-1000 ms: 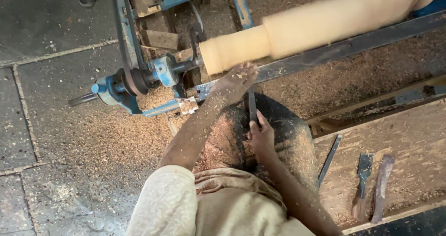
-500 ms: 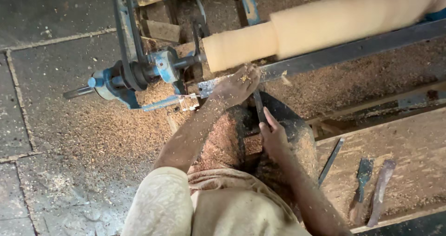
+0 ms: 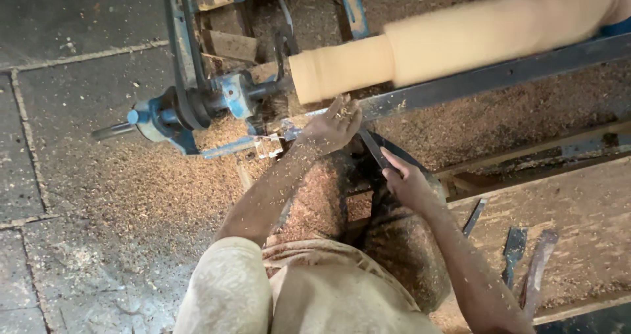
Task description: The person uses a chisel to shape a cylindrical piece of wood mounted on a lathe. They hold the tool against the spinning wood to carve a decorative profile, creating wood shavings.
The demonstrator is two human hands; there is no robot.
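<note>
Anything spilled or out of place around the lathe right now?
Sawdust covers the floor and the legs, with chips stuck on the left hand. Spare chisels lie loose on the board at right. Nothing looks broken.

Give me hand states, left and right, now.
Left hand: closed over the front of the chisel at the tool rest bar.
Right hand: closed on the chisel's handle end.

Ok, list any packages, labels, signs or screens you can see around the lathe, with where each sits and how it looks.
None in view: no package, label, sign or screen shows.
Only the pale wooden cylinder on the blue metal lathe, sawdust, and loose dark chisels on the wooden board at right.
</note>
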